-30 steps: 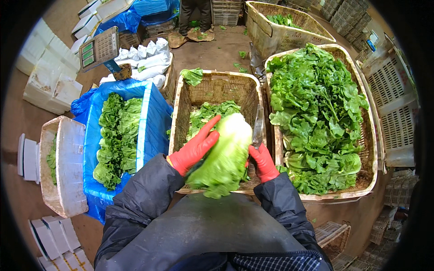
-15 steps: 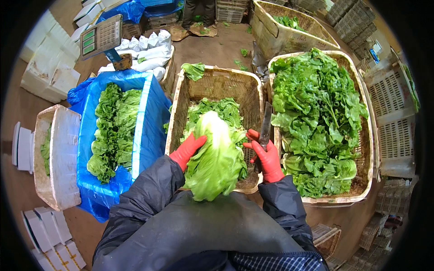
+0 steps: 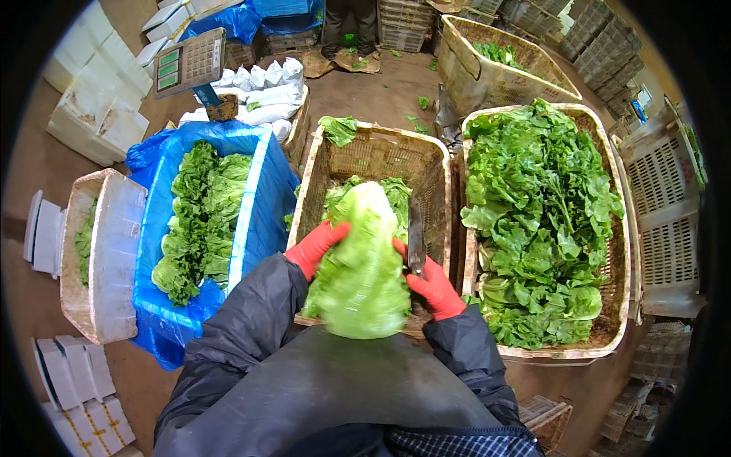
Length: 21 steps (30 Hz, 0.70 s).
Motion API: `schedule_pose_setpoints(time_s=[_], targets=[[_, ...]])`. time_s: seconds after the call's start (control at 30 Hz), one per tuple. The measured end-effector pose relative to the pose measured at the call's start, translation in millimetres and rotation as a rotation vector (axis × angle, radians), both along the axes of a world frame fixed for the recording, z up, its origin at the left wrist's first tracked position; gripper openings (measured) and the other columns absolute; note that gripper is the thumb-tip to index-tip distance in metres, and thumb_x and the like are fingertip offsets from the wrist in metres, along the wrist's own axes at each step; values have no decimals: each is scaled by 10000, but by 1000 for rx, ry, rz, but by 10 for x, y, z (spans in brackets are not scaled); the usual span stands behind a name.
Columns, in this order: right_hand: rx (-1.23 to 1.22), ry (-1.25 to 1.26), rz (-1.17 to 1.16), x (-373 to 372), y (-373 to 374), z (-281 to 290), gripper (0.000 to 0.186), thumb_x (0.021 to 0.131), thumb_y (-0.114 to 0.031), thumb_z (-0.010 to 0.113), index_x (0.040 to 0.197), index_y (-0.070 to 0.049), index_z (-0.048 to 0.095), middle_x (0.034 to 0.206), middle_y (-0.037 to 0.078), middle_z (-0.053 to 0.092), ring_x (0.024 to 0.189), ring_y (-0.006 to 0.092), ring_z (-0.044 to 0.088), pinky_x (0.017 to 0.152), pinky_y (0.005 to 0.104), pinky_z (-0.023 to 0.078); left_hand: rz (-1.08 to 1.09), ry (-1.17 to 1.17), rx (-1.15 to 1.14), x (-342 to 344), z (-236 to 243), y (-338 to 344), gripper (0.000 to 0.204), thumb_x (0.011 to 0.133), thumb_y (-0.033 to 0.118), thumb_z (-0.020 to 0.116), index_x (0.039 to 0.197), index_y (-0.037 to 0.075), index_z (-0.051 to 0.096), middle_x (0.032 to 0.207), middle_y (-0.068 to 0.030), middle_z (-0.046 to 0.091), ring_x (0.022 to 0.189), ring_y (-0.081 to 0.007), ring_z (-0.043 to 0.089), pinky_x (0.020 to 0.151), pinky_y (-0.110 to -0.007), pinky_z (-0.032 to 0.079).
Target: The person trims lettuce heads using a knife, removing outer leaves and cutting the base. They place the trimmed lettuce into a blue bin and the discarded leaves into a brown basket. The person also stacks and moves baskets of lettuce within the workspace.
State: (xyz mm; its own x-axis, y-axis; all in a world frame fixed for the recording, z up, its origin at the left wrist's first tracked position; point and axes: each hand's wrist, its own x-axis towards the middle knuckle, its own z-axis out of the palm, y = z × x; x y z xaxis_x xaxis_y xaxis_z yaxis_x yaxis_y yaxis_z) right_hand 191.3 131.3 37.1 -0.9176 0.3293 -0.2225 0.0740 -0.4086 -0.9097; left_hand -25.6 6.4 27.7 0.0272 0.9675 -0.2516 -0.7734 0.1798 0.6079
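Note:
A pale green head of lettuce [image 3: 364, 266] is held in front of my apron, its whitish base end pointing away from me and its leafy end blurred. My left hand [image 3: 316, 247], in a red glove, grips its left side. My right hand [image 3: 432, 288], gloved alike, is closed around a knife [image 3: 416, 232] whose dark, broad blade points away from me. The fingertips of that hand touch the lettuce's right side. Beneath the lettuce stands a dirty cream crate [image 3: 381, 156] with more leaves in it; one loose leaf [image 3: 339, 129] hangs over its far left corner.
To the left is a blue-lined box [image 3: 263, 179] with lettuce in rows. A crate [image 3: 620, 293] heaped with leafy lettuce stands on the right. Beyond are a scale [image 3: 190, 62], white wrapped bundles [image 3: 270, 95], another large crate [image 3: 457, 57] and a person's legs [image 3: 350, 27].
My right hand has come leftward with the knife, from beside the lettuce to touching it. The lettuce has turned slightly in my left hand. The whole view has shifted a little.

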Motion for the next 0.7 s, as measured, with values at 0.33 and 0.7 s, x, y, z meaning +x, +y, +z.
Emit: schedule_pose_setpoints(time_s=[0.33,0.7], targets=[[1064,307,-120,-420,206,516,294,702,-33,723,983,-95,663,852,64,652,729,196,637,606,277,496,138,-640,42,382,-124,53,625,836,367,625,1349,95,392,1313,-89,473,1182,-233,464,997,-362,365],[1244,149,434,-676,367,616,244,676,-188,733,898,-118,661,846,41,609,803,249,603,666,338,482,84,-706,-12,773,-225,-322,589,854,378,588,1338,99,401,1302,-88,479,1159,-225,475,975,-360,376]])
